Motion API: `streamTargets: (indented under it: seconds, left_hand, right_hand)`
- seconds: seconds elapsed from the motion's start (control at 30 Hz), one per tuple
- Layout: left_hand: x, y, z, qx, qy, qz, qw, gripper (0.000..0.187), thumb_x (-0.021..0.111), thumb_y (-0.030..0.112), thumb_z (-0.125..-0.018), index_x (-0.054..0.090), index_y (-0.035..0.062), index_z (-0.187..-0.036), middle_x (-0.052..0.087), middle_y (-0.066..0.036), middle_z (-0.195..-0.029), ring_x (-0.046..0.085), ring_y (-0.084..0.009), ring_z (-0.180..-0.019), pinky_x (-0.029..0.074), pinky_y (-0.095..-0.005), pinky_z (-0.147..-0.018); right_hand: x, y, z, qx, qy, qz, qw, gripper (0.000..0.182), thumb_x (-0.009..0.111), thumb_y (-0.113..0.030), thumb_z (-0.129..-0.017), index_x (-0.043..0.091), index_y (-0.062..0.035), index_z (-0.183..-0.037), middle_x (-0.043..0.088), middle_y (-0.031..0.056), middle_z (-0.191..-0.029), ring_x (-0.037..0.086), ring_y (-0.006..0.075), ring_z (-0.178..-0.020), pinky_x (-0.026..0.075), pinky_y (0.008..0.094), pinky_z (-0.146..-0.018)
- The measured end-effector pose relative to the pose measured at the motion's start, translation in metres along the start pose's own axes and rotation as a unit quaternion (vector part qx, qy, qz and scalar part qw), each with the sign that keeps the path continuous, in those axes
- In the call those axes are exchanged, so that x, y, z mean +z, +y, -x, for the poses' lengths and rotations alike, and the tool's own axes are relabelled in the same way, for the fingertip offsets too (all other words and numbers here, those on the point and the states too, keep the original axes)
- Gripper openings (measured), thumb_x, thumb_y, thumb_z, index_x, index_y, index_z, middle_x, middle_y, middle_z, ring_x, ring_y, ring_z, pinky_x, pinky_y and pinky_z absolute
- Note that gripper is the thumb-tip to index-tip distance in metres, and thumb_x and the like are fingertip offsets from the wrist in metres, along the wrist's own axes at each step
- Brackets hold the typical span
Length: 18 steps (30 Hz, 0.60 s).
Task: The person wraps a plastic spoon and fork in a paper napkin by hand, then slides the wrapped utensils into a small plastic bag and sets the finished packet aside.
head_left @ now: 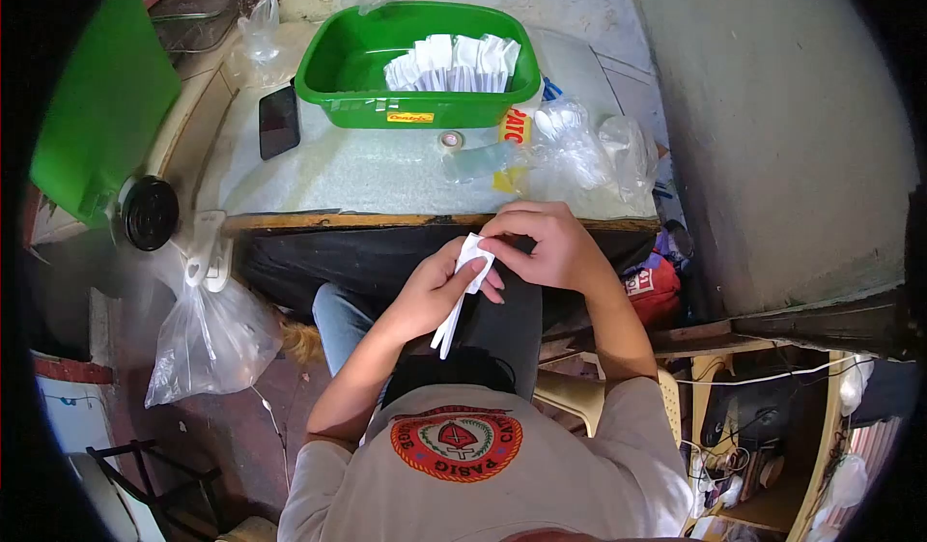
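Note:
My left hand (435, 289) is closed around a folded white paper napkin (471, 254), held above my lap at the table's front edge. Two slim white handles (447, 334), like those of plastic cutlery, stick out of its lower end. The fingertips of my right hand (546, 242) pinch the napkin's upper right edge. On the table, a green basin (415, 109) holds a row of several similar white wrapped bundles (452, 64). A clear plastic bag of white plastic spoons (572, 136) lies right of it, near a roll of tape (451, 141).
A black phone (279, 123) lies left of the basin on the table (319, 185). A clear plastic bag (214, 334) hangs at the left, below a round black object (150, 213). A grey wall (772, 146) bounds the right side.

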<state>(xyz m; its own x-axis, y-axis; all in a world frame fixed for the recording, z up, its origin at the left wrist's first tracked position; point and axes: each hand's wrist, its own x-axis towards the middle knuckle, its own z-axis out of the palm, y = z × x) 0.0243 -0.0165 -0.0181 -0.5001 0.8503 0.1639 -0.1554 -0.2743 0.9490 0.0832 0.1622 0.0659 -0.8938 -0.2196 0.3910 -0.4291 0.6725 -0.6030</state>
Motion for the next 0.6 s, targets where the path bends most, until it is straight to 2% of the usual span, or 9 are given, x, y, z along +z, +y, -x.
streamTargets:
  seconds: [0.03, 0.17, 0.23, 0.27, 0.33, 0.37, 0.43, 0.47, 0.6]
  left_hand:
    - [0.0, 0.001, 0.0, -0.008, 0.001, 0.003, 1.0, 0.021, 0.042, 0.013, -0.103, 0.048, -0.0026, -0.116, 0.064, -0.009, -0.091, 0.067, -0.0162, -0.083, 0.05, -0.0273, -0.078]
    - [0.0, 0.005, 0.0, -0.02, 0.011, 0.019, 1.0, 0.022, 0.042, 0.013, -0.103, 0.048, -0.0029, -0.117, 0.063, -0.009, -0.092, 0.066, -0.0155, -0.078, 0.05, -0.0272, -0.075]
    - [0.001, 0.012, 0.0, -0.024, 0.002, 0.023, 0.999, 0.022, 0.042, 0.013, -0.103, 0.048, -0.0027, -0.117, 0.062, -0.009, -0.092, 0.065, -0.0156, -0.079, 0.05, -0.0276, -0.077]
    - [0.002, 0.014, 0.0, -0.028, -0.007, 0.028, 0.999, 0.021, 0.041, 0.012, -0.103, 0.049, -0.0025, -0.116, 0.062, -0.009, -0.093, 0.064, -0.0157, -0.08, 0.05, -0.0279, -0.078]
    - [0.002, 0.01, -0.001, -0.012, 0.001, 0.017, 1.0, 0.021, 0.042, 0.012, -0.103, 0.049, -0.0022, -0.116, 0.062, -0.009, -0.093, 0.064, -0.0155, -0.08, 0.049, -0.0276, -0.078]
    - [0.002, 0.008, -0.002, 0.005, 0.01, 0.006, 1.0, 0.02, 0.042, 0.012, -0.102, 0.05, -0.002, -0.115, 0.062, -0.008, -0.094, 0.064, -0.0152, -0.08, 0.048, -0.0274, -0.078]
    - [0.004, 0.007, -0.003, 0.008, 0.022, -0.004, 1.0, 0.02, 0.042, 0.012, -0.102, 0.05, -0.0019, -0.114, 0.062, -0.008, -0.094, 0.064, -0.0149, -0.081, 0.048, -0.0271, -0.078]
    - [0.005, 0.007, -0.003, 0.012, 0.035, -0.013, 0.999, 0.019, 0.043, 0.011, -0.102, 0.051, -0.0018, -0.114, 0.062, -0.008, -0.094, 0.064, -0.0147, -0.081, 0.047, -0.0268, -0.079]
    - [-0.001, -0.003, -0.006, 0.03, 0.043, -0.025, 0.998, 0.019, 0.042, 0.012, -0.102, 0.051, -0.001, -0.114, 0.062, -0.008, -0.097, 0.063, -0.0144, -0.081, 0.046, -0.0259, -0.079]
  right_hand:
    - [0.0, -0.001, 0.0, 0.031, 0.002, -0.022, 0.999, 0.012, 0.07, 0.0, -0.078, 0.067, -0.0002, -0.09, 0.063, 0.0093, -0.077, 0.062, 0.0227, -0.067, 0.048, 0.0316, -0.061]
    - [0.008, 0.002, 0.003, 0.029, 0.05, -0.03, 0.998, 0.018, 0.071, -0.001, -0.079, 0.067, -0.0005, -0.097, 0.064, 0.0062, -0.078, 0.062, 0.0172, -0.07, 0.049, 0.0299, -0.064]
    - [0.027, 0.009, 0.004, 0.037, 0.159, -0.145, 0.976, 0.03, 0.071, -0.003, -0.081, 0.066, -0.001, -0.11, 0.065, 0.0049, -0.081, 0.062, 0.014, -0.075, 0.049, 0.0288, -0.066]
    - [0.034, 0.019, 0.008, 0.038, 0.159, -0.145, 0.976, 0.03, 0.071, -0.003, -0.081, 0.066, -0.001, -0.11, 0.065, 0.0049, -0.081, 0.062, 0.014, -0.075, 0.049, 0.0288, -0.066]
    - [0.042, 0.028, 0.011, -0.01, 0.069, -0.205, 0.976, 0.034, 0.066, -0.005, -0.087, 0.062, -0.0011, -0.121, 0.064, 0.0042, -0.082, 0.06, 0.01, -0.068, 0.047, 0.0242, -0.059]
    - [0.045, 0.029, 0.015, -0.009, 0.069, -0.205, 0.976, 0.034, 0.066, -0.005, -0.087, 0.062, -0.0011, -0.121, 0.064, 0.0042, -0.082, 0.06, 0.01, -0.068, 0.047, 0.0242, -0.059]
    - [0.047, 0.015, 0.017, 0.168, 0.025, -0.368, 0.914, 0.031, 0.059, -0.009, -0.093, 0.061, -0.0012, -0.124, 0.065, 0.0041, -0.083, 0.056, 0.0069, -0.058, 0.042, 0.02, -0.051]
    - [0.051, 0.014, 0.017, 0.176, 0.042, -0.383, 0.906, 0.029, 0.054, -0.012, -0.097, 0.062, -0.0007, -0.122, 0.064, 0.003, -0.082, 0.051, 0.0042, -0.05, 0.036, 0.0178, -0.045]
    - [0.055, 0.02, 0.015, 0.164, 0.052, -0.366, 0.914, 0.028, 0.054, -0.013, -0.097, 0.063, -0.0005, -0.121, 0.065, 0.0032, -0.08, 0.049, 0.0039, -0.049, 0.035, 0.0183, -0.044]
